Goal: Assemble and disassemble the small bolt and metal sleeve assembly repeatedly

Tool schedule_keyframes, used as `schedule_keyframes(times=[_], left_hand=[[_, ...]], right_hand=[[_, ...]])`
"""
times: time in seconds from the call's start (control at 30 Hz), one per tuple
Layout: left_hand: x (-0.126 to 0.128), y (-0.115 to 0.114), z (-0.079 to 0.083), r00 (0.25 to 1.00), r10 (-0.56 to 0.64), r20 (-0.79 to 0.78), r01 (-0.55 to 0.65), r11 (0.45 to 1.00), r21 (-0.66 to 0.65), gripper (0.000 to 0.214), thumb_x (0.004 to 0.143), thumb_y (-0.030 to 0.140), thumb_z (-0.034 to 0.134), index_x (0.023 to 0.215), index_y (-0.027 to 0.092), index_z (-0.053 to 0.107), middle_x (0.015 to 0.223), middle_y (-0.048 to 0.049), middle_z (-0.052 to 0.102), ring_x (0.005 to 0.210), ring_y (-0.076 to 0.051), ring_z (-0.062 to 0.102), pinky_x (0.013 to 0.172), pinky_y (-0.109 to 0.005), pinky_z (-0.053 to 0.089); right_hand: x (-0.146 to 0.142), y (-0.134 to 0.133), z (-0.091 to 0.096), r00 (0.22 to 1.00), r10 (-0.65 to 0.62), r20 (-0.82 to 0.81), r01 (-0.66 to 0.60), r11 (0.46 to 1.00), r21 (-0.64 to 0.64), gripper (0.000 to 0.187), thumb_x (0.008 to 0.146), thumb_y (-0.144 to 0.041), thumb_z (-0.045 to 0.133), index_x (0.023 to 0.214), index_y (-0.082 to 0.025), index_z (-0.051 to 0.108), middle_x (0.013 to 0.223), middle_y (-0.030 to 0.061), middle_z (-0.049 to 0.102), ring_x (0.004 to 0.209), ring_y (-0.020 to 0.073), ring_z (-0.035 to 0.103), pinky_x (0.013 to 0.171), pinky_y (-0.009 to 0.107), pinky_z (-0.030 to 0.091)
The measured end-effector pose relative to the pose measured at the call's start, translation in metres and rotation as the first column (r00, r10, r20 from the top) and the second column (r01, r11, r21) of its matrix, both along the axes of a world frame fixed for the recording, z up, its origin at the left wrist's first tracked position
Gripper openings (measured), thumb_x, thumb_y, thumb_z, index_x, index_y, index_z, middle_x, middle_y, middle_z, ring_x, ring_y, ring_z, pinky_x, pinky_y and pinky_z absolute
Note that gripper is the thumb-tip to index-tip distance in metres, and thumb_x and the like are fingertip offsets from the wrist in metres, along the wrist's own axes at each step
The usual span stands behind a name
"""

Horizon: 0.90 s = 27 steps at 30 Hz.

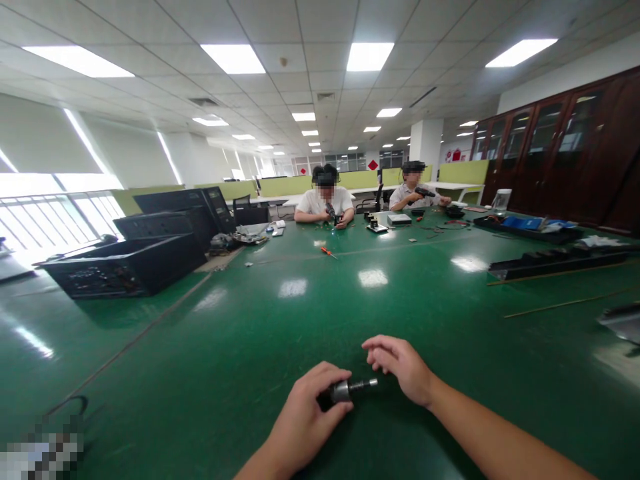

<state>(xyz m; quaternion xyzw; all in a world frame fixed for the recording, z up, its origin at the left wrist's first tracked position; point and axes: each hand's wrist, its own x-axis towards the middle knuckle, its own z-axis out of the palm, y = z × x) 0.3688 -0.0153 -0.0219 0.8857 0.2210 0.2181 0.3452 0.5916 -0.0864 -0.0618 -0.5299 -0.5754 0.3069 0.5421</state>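
My left hand (pixel 305 413) is closed around a small tool with a metal collar and a thin shaft (pixel 350 388) that points right, just above the green table (pixel 250 333). My right hand (pixel 400 367) hovers beside the shaft's tip with its fingers curled and pressed together; whether they hold anything I cannot make out. Both hands sit near the table's front edge.
Black computer cases (pixel 130 260) lie at the left. An orange screwdriver (pixel 327 252) lies mid-table. Two people (pixel 325 200) work at the far side with tools. Black panels and rods (pixel 555 263) lie at the right. Dark wooden cabinets (pixel 565 147) line the right wall.
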Motion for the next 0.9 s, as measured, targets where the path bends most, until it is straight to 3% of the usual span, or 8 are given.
schedule_keyframes(times=[0.1,0.2,0.27,0.43,0.63,0.9], left_hand=[[0.001,0.000,-0.001,1.000,0.001,0.022,-0.001,1.000,0.003,0.034,0.079,0.010,0.068,0.109,0.024,0.070,0.100,-0.0045,0.069,0.092,-0.020,0.064,0.084,-0.031,0.049],[0.003,-0.003,-0.004,1.000,0.008,0.029,-0.008,1.000,0.009,0.036,0.078,0.009,0.068,0.111,0.024,0.070,0.100,-0.0047,0.070,0.093,-0.020,0.065,0.084,-0.031,0.049],[0.004,-0.004,-0.006,0.999,0.041,0.025,-0.041,0.999,0.018,0.038,0.075,0.009,0.071,0.110,0.024,0.069,0.098,-0.0039,0.072,0.091,-0.021,0.066,0.084,-0.032,0.050],[0.005,-0.005,-0.006,0.997,0.069,0.027,-0.070,0.997,0.036,0.025,0.073,0.012,0.073,0.096,0.023,0.071,0.092,-0.0025,0.074,0.086,-0.021,0.068,0.080,-0.031,0.051],[0.007,-0.006,-0.009,0.995,0.014,0.094,-0.016,1.000,0.023,0.025,0.073,0.017,0.078,0.097,0.023,0.073,0.091,-0.0035,0.075,0.086,-0.020,0.068,0.079,-0.030,0.052],[0.008,-0.009,-0.010,0.992,0.025,0.123,-0.026,1.000,0.000,0.029,0.070,0.010,0.079,0.096,0.023,0.075,0.091,-0.0035,0.075,0.086,-0.020,0.068,0.080,-0.030,0.052]], right_hand=[[-0.002,-0.015,0.015,0.915,0.012,0.404,-0.057,0.993,0.099,0.050,0.078,-0.049,0.071,0.118,-0.019,0.065,0.101,0.0081,0.068,0.088,0.0214,0.062,0.080,0.034,0.048],[-0.009,-0.024,0.023,0.838,-0.022,0.545,-0.078,0.984,0.160,0.050,0.072,-0.044,0.075,0.114,-0.019,0.065,0.101,0.0080,0.068,0.090,0.0231,0.062,0.082,0.035,0.047],[-0.014,-0.027,0.023,0.794,-0.053,0.605,-0.061,0.984,0.166,0.040,0.075,-0.038,0.073,0.110,-0.019,0.066,0.101,0.0076,0.069,0.090,0.0235,0.062,0.084,0.036,0.046],[-0.017,-0.030,0.021,0.715,-0.066,0.695,-0.048,0.988,0.144,0.028,0.079,-0.030,0.068,0.105,-0.021,0.067,0.101,0.0061,0.070,0.091,0.0231,0.061,0.083,0.037,0.043],[-0.017,-0.030,0.019,0.672,-0.013,0.741,-0.107,0.988,0.115,0.017,0.086,-0.032,0.061,0.098,-0.021,0.067,0.090,0.0048,0.069,0.084,0.0207,0.060,0.076,0.034,0.039],[-0.017,-0.030,0.016,0.699,0.065,0.712,-0.177,0.980,0.085,0.011,0.089,-0.027,0.058,0.094,-0.021,0.066,0.088,0.0033,0.069,0.081,0.0191,0.059,0.075,0.032,0.040]])
